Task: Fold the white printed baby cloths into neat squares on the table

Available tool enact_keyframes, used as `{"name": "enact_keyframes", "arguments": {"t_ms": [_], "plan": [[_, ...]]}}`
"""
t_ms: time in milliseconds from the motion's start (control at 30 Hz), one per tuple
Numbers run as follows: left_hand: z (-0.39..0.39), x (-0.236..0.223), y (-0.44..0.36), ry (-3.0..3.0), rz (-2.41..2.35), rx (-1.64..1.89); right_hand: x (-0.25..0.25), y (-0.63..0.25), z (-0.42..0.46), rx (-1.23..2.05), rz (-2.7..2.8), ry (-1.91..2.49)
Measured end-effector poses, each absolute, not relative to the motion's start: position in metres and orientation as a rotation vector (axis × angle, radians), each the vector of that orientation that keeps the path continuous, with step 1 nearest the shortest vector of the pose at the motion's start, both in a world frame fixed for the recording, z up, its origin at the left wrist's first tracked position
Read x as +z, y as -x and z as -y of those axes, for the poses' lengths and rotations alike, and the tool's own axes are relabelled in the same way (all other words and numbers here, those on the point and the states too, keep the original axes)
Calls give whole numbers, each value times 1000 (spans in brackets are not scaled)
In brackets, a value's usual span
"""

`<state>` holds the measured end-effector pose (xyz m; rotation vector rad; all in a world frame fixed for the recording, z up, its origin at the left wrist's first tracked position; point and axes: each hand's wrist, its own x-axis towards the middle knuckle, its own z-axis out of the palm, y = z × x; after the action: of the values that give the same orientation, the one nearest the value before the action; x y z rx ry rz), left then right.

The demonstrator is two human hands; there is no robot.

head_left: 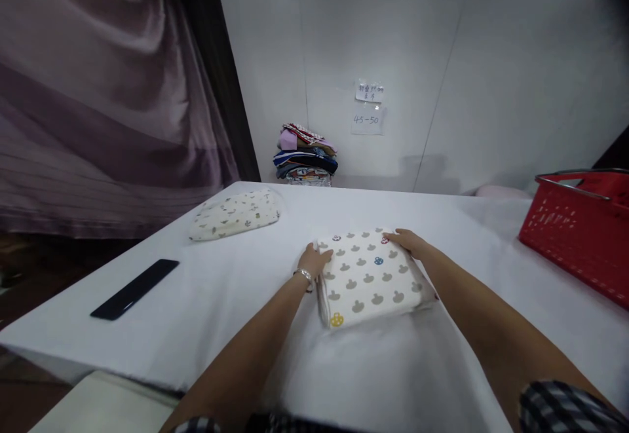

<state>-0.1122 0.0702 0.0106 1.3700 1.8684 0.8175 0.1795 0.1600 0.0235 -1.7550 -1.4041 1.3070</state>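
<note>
A folded white cloth [364, 280] with grey mushroom prints, and a few coloured ones, lies in front of me on the white-covered table [236, 308]. My left hand [314, 261], with a silver bracelet at the wrist, grips its left edge, thumb on top and the other fingers partly hidden. At the far right corner, my right hand [407, 242] holds the same cloth between thumb and fingers. Layers of the fold show along the left side.
Farther left lie another folded printed cloth [236, 215] and a black flat strip [135, 289]. A red basket [574, 230] stands at the right edge. Stacked fabrics [305, 154] rise by the wall beyond the table. A pinkish curtain [98, 92] hangs at left.
</note>
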Motion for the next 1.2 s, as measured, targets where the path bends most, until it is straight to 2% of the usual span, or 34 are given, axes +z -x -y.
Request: {"name": "enact_keyframes", "arguments": {"t_ms": [233,433,633,933,1200], "plan": [[-92,11,118,-1099,-1907,853,32,-176,-167,1598,1362,1598],[-99,11,122,-1002,-1759,857,67,-174,-154,1741,1380,1262],[-93,17,128,-991,-1536,861,115,-166,-119,1668,1540,1042],[-66,37,142,-1156,-909,807,160,-160,-63,1498,1780,1038],[-67,61,137,-1108,-947,1122,168,-182,-79,1339,1743,1081]]}}
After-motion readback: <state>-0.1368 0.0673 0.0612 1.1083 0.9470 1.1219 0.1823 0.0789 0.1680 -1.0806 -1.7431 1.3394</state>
